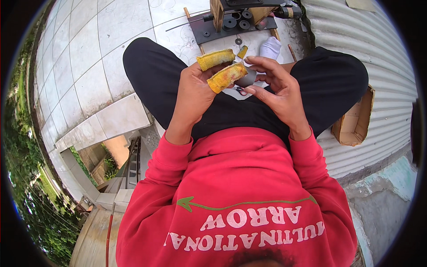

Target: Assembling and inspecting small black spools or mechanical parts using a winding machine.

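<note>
Between my two hands, above my lap, is a small grey cylinder (246, 79). My left hand (195, 86) is closed on its left side, with yellow cloth-like sleeves on two digits. The upper yellow sleeve (215, 59) and the lower yellow sleeve (227, 77) hide part of the cylinder. My right hand (279, 84) curls around the cylinder's right side, thumb below and fingers above. What lies behind the fingers is hidden. Just past the hands, a small yellow piece (242, 52) lies on the floor.
Ahead stands a black metal base (195, 27) with wooden posts and several dark round discs (229, 23). A foot in a white sock (270, 48) is beside it. Small scissors (241, 91) show below the hands. To the right, a cardboard box (356, 122) rests on corrugated sheeting (378, 66).
</note>
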Available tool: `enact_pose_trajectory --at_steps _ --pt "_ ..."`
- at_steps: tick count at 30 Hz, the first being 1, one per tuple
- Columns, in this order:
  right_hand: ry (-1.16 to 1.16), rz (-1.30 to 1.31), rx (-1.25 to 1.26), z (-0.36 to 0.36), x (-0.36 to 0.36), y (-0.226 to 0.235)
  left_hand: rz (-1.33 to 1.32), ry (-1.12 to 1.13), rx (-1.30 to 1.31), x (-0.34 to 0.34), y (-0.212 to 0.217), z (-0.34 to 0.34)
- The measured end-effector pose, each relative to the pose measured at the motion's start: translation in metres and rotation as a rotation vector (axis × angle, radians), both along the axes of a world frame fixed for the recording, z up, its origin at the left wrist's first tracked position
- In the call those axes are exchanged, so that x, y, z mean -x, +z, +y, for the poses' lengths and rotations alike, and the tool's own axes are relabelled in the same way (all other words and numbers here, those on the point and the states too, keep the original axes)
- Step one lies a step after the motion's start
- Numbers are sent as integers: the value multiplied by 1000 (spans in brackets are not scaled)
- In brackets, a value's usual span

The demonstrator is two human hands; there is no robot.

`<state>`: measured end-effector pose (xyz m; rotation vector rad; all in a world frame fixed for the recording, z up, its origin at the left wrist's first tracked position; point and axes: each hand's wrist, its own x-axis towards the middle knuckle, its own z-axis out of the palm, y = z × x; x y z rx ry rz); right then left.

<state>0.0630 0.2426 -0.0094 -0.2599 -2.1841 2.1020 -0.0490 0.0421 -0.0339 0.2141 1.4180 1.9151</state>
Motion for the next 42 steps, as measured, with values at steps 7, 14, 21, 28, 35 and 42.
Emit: enact_pose_trajectory --at_steps 7,14,21,28,35,42 --pt "-90 -182 402 3 -16 -1 -24 -132 -251 -7 -10 -13" --pt "-74 -364 820 -4 -14 -14 -29 -142 -106 -14 -8 -20" --pt "-29 -464 971 -3 2 -31 17 -122 46 -16 -16 -31" --pt "25 -540 464 15 43 -75 178 238 166 -1 -41 -43" --pt "157 -445 -732 7 126 -212 124 596 45 36 -59 -77" --pt "79 -520 -884 -12 150 -291 47 607 -7 36 -60 -86"
